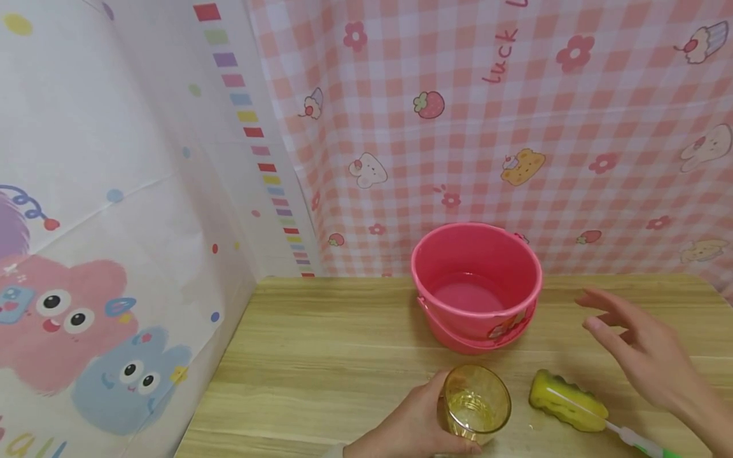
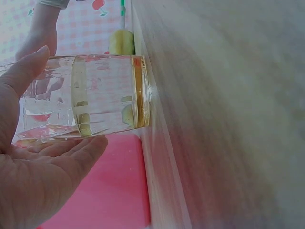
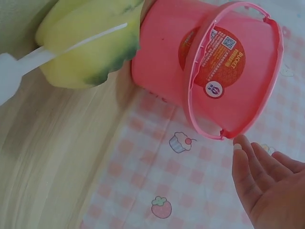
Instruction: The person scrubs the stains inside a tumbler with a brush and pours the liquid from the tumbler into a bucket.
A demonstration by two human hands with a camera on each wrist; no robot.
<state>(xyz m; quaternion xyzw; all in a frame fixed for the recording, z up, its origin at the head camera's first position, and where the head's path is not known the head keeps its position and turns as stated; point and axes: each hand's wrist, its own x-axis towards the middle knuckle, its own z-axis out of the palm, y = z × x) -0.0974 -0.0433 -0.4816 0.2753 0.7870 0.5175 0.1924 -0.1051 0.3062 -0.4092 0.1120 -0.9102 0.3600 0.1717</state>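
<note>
My left hand [image 1: 415,416] grips an amber-tinted drinking glass [image 1: 478,407] from its left side, thumb and fingers around the wall. The glass stands upright, its base close over the wooden table in the left wrist view. To the right of the glass lies a bottle brush [image 1: 567,401] with a yellow-green sponge head and a thin white and green handle. My right hand [image 1: 647,356] hovers behind the brush, fingers loosely bent and nothing held. In the right wrist view its fingertips [image 3: 240,140] appear near the rim of a pink bucket [image 3: 167,52].
The bucket stands at the table's back, behind the glass, its handle lowered toward the front. A checked pink cloth [image 1: 366,127] hangs along the back edge. A white cloth with cartoon figures [image 1: 189,159] hangs on the left. Wooden tabletop [image 1: 321,356] extends left of the glass.
</note>
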